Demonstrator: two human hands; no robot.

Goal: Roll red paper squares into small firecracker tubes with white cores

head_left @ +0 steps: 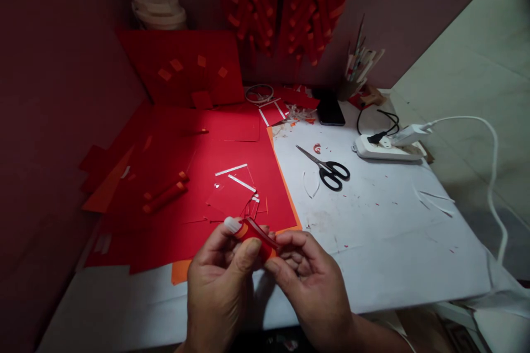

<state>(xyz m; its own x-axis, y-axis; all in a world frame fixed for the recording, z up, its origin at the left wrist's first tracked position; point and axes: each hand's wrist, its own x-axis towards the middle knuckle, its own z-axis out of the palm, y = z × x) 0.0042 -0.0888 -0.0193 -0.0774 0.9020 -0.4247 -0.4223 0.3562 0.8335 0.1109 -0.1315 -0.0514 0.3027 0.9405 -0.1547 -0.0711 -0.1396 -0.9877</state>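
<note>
While the left hand (226,276) and the right hand (310,278) are pinching a curled red paper piece (265,247), grip clamped on it near the tabletop's (393,248) six o'clock edge, uneven squeezing could be creasing it. Loose red paper cards (232,197) are crowding the way at eleven; black-handled scissors (326,166) are lying at one, a power strip (368,149) toward two.
</note>
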